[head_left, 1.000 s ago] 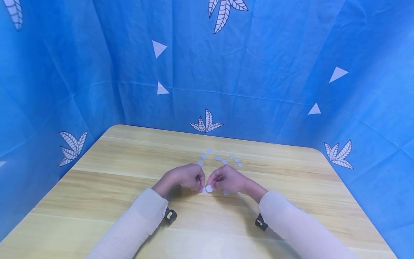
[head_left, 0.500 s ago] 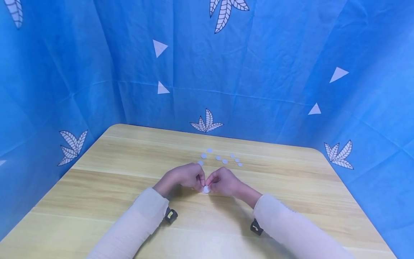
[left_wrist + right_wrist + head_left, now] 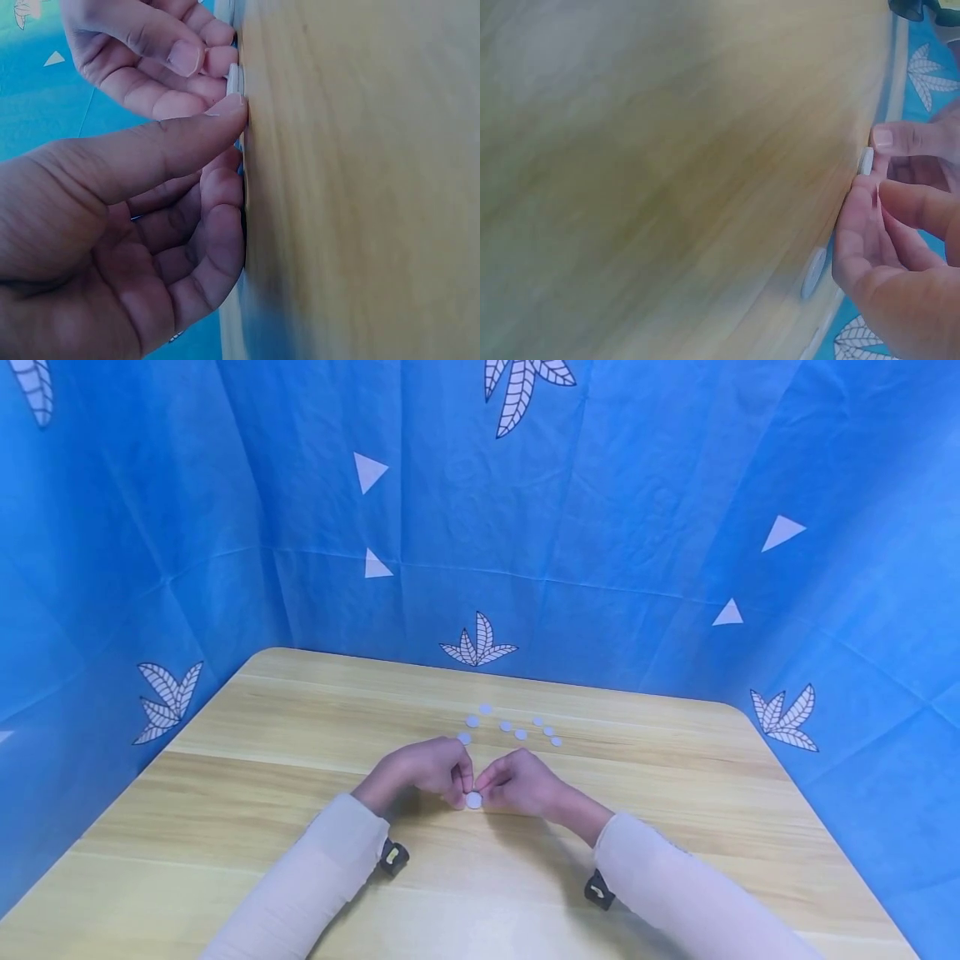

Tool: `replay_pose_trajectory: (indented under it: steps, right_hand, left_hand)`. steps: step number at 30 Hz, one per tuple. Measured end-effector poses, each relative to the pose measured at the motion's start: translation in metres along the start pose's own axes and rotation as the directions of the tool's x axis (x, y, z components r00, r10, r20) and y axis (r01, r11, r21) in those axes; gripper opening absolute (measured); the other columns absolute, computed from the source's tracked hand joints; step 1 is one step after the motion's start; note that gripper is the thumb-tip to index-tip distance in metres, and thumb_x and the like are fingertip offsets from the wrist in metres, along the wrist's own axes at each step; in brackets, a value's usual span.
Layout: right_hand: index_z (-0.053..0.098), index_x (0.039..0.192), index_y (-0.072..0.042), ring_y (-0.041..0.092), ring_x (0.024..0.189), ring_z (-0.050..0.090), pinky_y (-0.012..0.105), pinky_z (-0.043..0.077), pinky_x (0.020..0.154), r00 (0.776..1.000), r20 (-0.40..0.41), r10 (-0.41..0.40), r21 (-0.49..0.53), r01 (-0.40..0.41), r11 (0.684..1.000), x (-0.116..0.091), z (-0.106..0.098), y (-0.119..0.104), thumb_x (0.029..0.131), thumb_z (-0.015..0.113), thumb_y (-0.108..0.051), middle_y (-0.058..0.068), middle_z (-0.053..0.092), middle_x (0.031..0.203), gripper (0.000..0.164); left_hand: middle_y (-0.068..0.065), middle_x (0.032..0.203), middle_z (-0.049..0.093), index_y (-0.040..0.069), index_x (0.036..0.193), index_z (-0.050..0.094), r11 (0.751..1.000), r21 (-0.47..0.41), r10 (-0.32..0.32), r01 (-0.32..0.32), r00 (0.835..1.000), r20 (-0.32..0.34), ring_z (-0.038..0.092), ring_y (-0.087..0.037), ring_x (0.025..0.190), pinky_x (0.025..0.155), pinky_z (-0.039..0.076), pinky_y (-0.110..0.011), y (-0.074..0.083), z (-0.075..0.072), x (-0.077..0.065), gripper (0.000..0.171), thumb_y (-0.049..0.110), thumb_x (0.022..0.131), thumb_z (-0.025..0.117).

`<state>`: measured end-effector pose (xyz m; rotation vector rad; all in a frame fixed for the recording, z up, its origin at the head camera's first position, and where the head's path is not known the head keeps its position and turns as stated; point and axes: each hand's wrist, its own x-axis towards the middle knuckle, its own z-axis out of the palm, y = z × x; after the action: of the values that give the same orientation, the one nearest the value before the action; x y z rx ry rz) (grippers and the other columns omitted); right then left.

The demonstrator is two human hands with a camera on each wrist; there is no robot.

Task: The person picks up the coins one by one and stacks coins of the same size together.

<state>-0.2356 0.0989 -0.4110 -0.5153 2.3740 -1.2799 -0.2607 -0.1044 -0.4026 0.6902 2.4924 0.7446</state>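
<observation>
Between both hands, at the middle of the table, a small white round disc (image 3: 474, 800) lies flat. In the left wrist view its edge (image 3: 235, 79) looks layered, like one disc on another. My left hand (image 3: 437, 768) holds its left side, thumb tip at the rim and the other fingers curled under. From the right, my right hand (image 3: 523, 783) holds the opposite side with bent fingertips. A further disc (image 3: 814, 274) lies on the wood near the right hand in the right wrist view; in the head view that hand hides it.
Several more white discs lie scattered beyond the hands, among them a far disc (image 3: 485, 709), a middle disc (image 3: 521, 735) and a right-hand disc (image 3: 556, 742). The wooden table (image 3: 300, 710) ends at a blue patterned cloth (image 3: 480, 527) behind and at the sides.
My right hand has moved left, bringing its disc over the one by my left hand. Two discs showed side by side before; one shows there now. The left hand has stayed put.
</observation>
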Motion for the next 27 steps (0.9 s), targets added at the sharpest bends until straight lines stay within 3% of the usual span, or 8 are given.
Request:
replay_pose_trajectory:
  steps: [4,17,27]
  right_hand:
    - [0.076,0.098,0.002,0.018,0.088,0.072,0.031,0.059,0.079,1.0,0.004,0.004,0.053,-0.005,0.999,0.0012,0.0013,-0.0007,0.087,0.071,0.003,0.011,0.077,0.092,0.012]
    - [0.075,0.102,0.003,0.018,0.088,0.071,0.031,0.059,0.078,1.0,0.008,0.023,0.089,-0.023,0.996,-0.0001,0.0004,-0.0015,0.088,0.068,0.007,0.012,0.077,0.094,0.016]
    - [0.072,0.107,0.006,0.019,0.089,0.072,0.033,0.06,0.082,0.998,0.065,0.01,0.125,-0.018,0.992,0.0017,-0.0069,0.0024,0.091,0.067,0.006,0.014,0.076,0.098,0.017]
  left_hand:
    - [0.003,0.077,0.066,0.015,0.079,0.072,1.0,0.004,0.003,-0.003,1.0,-0.005,0.057,-0.014,0.074,0.071,0.05,-0.029,-0.0003,0.0007,0.0001,0.019,0.006,0.077,0.088]
    - [0.003,0.075,0.068,0.015,0.079,0.071,1.0,-0.002,-0.001,0.001,1.0,0.001,0.059,-0.013,0.072,0.07,0.051,-0.029,0.0033,0.0002,-0.0025,0.019,0.008,0.078,0.089]
    - [0.003,0.075,0.067,0.015,0.08,0.072,1.0,-0.003,0.014,-0.014,1.0,0.007,0.058,-0.013,0.072,0.069,0.051,-0.029,0.0025,0.0002,-0.0031,0.017,0.009,0.079,0.088]
